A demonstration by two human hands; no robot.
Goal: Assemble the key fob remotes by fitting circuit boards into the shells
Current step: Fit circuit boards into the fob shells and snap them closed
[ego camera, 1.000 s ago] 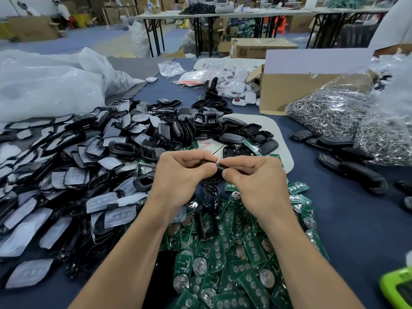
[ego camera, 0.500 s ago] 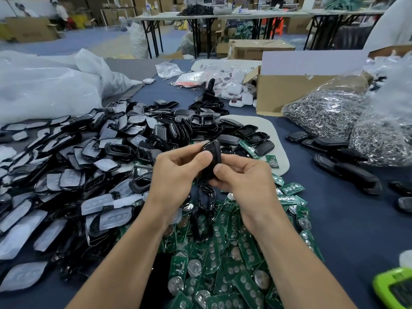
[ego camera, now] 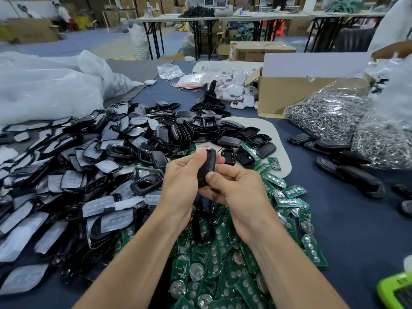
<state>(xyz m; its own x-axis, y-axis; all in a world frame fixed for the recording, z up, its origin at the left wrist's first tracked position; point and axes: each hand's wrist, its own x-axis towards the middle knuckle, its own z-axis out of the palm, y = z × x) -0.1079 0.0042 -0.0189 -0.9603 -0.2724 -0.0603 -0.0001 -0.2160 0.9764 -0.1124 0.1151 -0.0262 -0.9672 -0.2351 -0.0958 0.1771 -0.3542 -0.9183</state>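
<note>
At centre, head view: a black fob shell (ego camera: 208, 166) is held upright-tilted between both hands, above the near edge of the piles.
Left hand (ego camera: 180, 181): fingers and thumb curled, pinching the upper part of the black fob shell from its left side.
Right hand (ego camera: 236, 188): thumb pressed on the lower face of the black fob shell, fingers curled beneath it.
Shell contents: cannot tell whether a board sits inside; only the dark edge shows.
Circuit boards (ego camera: 223, 275): a loose heap of green boards with round metal contacts, lying under and near the forearms and spreading to the right.
Loose shells (ego camera: 100, 152): a broad heap of black shell halves and pale button pads, covering the left half of the table (ego camera: 356, 219).
White mat (ego camera: 274, 134): beyond the hands, partly covered by open black shells and a few boards.
Closed fobs (ego camera: 347, 166): a row of black ones, right of the mat.
Key-ring bags (ego camera: 330, 117): clear bags of metal rings, far right.
Cardboard box (ego camera: 289, 92): behind the mat, flap raised.
Plastic sack (ego camera: 44, 90): white, far left.
Green device (ego camera: 396, 291): bottom right corner, cut off by the frame.
</note>
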